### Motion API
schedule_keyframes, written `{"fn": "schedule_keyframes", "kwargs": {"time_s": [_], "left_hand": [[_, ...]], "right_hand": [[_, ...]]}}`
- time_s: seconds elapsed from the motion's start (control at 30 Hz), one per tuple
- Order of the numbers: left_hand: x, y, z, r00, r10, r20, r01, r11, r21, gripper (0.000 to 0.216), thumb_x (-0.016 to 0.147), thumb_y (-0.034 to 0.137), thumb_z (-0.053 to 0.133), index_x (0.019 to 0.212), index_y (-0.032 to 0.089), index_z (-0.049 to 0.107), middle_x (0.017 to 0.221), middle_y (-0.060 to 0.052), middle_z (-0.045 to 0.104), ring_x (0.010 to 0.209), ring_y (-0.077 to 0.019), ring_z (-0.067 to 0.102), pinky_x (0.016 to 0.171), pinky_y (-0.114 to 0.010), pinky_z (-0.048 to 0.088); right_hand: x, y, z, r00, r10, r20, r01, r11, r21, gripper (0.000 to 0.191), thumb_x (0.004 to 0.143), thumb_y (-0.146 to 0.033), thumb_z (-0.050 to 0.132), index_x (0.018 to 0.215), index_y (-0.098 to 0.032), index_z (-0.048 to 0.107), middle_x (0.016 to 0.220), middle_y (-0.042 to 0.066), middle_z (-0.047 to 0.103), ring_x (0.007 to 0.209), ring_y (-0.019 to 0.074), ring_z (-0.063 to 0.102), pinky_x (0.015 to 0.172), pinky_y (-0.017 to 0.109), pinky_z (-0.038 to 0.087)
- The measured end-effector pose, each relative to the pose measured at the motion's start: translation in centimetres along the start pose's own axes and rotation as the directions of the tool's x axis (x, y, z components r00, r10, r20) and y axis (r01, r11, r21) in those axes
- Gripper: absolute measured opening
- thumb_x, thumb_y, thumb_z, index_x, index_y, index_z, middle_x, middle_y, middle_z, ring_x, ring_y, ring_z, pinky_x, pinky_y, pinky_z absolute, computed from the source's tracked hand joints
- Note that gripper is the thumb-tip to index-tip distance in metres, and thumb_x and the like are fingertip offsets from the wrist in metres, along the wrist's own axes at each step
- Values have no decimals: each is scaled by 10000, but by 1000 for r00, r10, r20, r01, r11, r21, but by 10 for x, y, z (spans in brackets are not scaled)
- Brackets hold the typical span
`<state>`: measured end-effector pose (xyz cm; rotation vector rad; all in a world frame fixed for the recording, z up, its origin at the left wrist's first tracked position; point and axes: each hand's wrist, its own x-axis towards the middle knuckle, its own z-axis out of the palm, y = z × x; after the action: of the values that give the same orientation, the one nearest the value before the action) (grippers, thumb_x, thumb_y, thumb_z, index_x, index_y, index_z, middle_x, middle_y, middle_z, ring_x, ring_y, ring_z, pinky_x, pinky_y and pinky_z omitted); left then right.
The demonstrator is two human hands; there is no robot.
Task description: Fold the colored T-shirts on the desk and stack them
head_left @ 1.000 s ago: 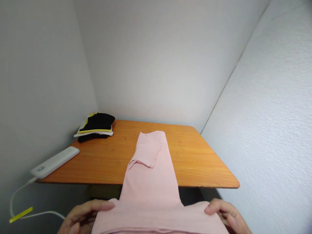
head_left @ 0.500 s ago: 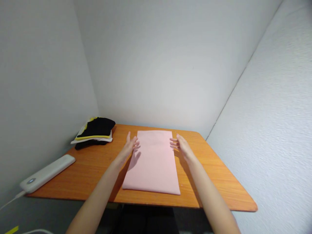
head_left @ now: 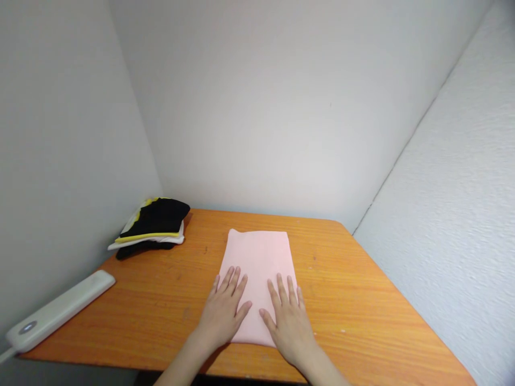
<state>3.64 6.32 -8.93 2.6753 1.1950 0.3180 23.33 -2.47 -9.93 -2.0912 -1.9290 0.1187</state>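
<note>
Folded pink cloth (head_left: 258,268) is laid flat on the orange wooden table (head_left: 362,300), near the middle of the top, with its long axis running from the near edge toward the far wall. Both palms are pressed down on its near end: the left hand (head_left: 224,313) is spread flat over the near-left corner, partly on the wood, and the right hand (head_left: 288,321) is spread flat over the near-right corner. Fingers of both are extended and slightly fanned, pointing away; nothing is gripped. No container is seen. At the far left corner a stack of folded clothes (head_left: 152,225), black, yellow and white, is set. A white slim device (head_left: 60,311) is lying at the near left edge.
</note>
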Motion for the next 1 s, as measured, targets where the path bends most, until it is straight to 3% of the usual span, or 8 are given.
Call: {"fn": "schedule_keyframes", "kwargs": {"time_s": [0.27,0.4,0.47,0.53,0.6,0.67,0.8,1.0], "left_hand": [[-2,10,-8,999,-39,25,37,997,62,625,961,548,304,1495,225,326,1584,-82,191,1469,-295,150,1173,-532,203],[-26,24,-14,997,-73,-4,73,989,125,591,950,541,341,1437,223,444,1521,-99,372,1405,-316,331,1131,-521,304],[-43,27,-8,996,-76,-41,81,986,144,554,941,536,357,1406,265,489,1477,-68,452,1352,-306,416,1101,-507,359],[-59,25,5,992,-62,-106,78,985,156,536,932,504,368,1398,275,500,1477,-42,453,1350,-297,419,1091,-499,380],[-69,21,20,987,-37,-154,62,985,164,554,918,468,369,1408,239,489,1507,-40,402,1390,-298,361,1104,-504,364],[-71,20,32,985,-26,-168,55,984,169,583,907,450,352,1419,196,471,1531,-51,350,1425,-301,296,1125,-519,329],[-53,37,38,994,-42,-101,59,982,177,637,901,473,324,1446,158,419,1562,-66,262,1464,-295,174,1158,-529,245],[2,105,26,998,-14,61,7,995,101,660,937,533,303,1474,154,356,1575,-90,183,1467,-312,108,1168,-560,170]], "right_hand": [[-2,3,-1,999,-37,-23,37,999,-23,677,946,-612,328,1518,-254,270,1596,44,99,1462,337,12,1164,579,76],[-18,13,-9,990,-118,-78,120,992,32,609,964,-501,396,1498,-219,316,1563,81,268,1440,302,205,1148,512,240],[-30,19,-16,985,-1,-174,10,999,51,505,979,-416,386,1412,-160,429,1435,139,460,1321,279,417,1070,444,375],[-40,21,-24,937,213,-278,-216,976,20,390,976,-389,401,1215,-130,570,1195,174,607,1127,295,552,958,438,451],[-46,21,-32,875,358,-327,-391,920,-39,319,939,-421,493,1008,-140,628,1004,170,641,997,325,578,880,463,466],[-47,20,-36,871,385,-305,-422,904,-64,248,890,-399,588,909,-155,628,934,149,642,955,330,578,850,455,464],[-41,29,-40,911,342,-229,-347,938,19,67,884,-201,558,919,-164,602,912,95,651,897,267,608,806,356,458],[-43,93,-61,840,449,-303,-420,893,159,89,918,-202,460,972,-188,529,845,58,665,771,215,645,655,278,398]]}}
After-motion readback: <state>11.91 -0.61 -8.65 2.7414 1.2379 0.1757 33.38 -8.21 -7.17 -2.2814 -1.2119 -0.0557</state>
